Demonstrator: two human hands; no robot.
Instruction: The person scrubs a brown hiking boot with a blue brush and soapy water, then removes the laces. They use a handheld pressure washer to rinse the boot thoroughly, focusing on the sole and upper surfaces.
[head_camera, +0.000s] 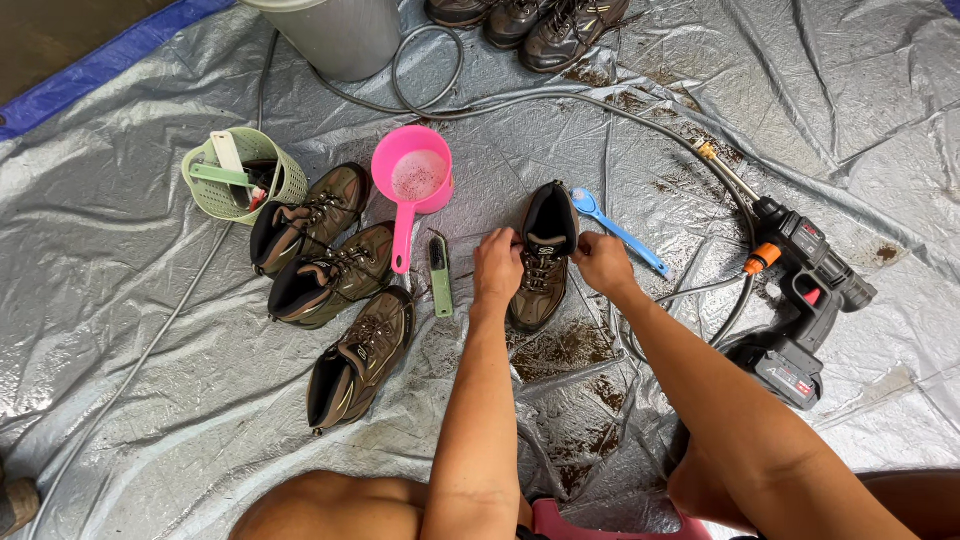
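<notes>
We've got both hands on the brown boot (541, 262): left hand (497, 268) and right hand (602, 264) pinched on its collar, green brush (440, 275) just left.

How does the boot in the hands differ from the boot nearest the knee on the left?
The held boot stands upright, toe toward the person, with the left hand and right hand gripping its collar; the near-left boot lies untouched, tipped on its side. The held boot sits alone beside dirt patches; the near-left boot ends a row with two others. The held boot's opening faces away; the other's faces the person. Both are brown lace-up boots with dark linings.
</notes>
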